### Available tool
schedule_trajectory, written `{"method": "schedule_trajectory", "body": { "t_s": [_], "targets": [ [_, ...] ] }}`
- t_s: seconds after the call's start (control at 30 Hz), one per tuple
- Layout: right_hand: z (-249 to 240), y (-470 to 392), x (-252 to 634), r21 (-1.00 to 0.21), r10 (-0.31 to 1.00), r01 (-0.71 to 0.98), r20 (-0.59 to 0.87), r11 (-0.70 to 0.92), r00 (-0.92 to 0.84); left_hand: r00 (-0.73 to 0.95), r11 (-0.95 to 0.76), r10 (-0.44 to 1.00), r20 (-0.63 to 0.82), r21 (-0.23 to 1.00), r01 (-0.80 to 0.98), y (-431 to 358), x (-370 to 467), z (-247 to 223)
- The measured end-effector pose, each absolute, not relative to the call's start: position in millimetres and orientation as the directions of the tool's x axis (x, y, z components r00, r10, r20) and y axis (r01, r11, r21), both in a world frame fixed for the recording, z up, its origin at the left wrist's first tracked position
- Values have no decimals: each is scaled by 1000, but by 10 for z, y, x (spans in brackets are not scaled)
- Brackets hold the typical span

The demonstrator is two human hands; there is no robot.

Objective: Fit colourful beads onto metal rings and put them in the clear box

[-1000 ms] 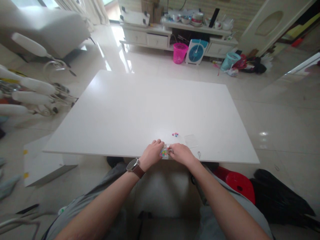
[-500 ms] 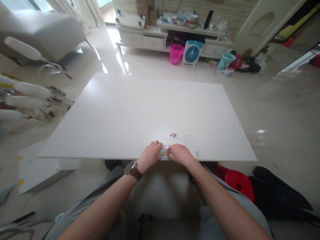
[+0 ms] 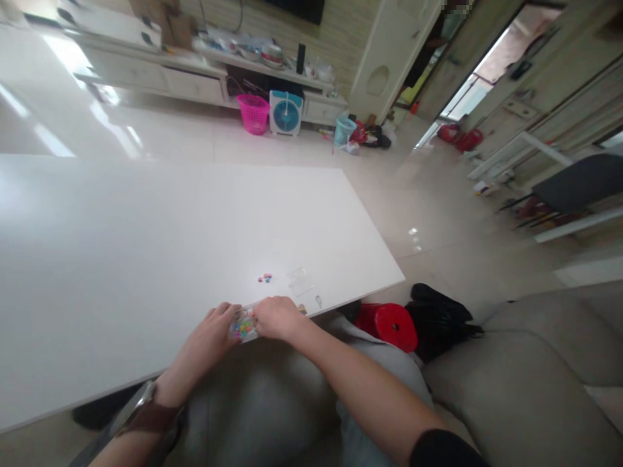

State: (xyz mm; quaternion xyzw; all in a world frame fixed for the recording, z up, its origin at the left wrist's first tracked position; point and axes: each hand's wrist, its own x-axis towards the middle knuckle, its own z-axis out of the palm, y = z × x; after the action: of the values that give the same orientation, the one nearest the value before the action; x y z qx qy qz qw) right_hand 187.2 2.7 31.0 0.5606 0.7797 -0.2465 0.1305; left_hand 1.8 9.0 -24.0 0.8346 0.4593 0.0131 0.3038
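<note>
A small clear plastic box (image 3: 244, 328) of colourful beads lies at the table's near edge, between my two hands. My left hand (image 3: 213, 332) closes on its left side, thumb and fingers against the box. My right hand (image 3: 278, 317) is at the right end with curled fingers at the box; whatever they pinch is hidden. Several loose beads (image 3: 265, 278) rest on the table beyond the hands. To their right lies a flat clear lid (image 3: 301, 281). A small clear piece (image 3: 318, 301) and a little yellow-brown item (image 3: 302, 309) lie to the right of my right hand.
The white table (image 3: 160, 227) ends just under my hands and at the right. Below its right corner stands a red stool (image 3: 395, 326) beside a black bag (image 3: 442, 318). A grey sofa (image 3: 545, 363) is at the right. A pink basket (image 3: 254, 115) and a fan (image 3: 286, 113) stand beyond.
My view has swung to the right, bringing the sofa into sight. Both hands stay at the bead box. The yellow-brown item now shows beside my right hand.
</note>
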Motion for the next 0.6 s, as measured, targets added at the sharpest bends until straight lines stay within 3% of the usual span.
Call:
{"method": "schedule_trajectory", "body": {
  "t_s": [0.3, 0.6],
  "targets": [
    [344, 53, 1873, -245, 798, 939, -501, 240, -334, 578, -406, 806, -124, 596, 693, 125, -78, -640],
    [383, 62, 1866, -237, 798, 942, -504, 240, -330, 575, -378, 797, -186, 589, 715, 131, -80, -640]
  ]
}}
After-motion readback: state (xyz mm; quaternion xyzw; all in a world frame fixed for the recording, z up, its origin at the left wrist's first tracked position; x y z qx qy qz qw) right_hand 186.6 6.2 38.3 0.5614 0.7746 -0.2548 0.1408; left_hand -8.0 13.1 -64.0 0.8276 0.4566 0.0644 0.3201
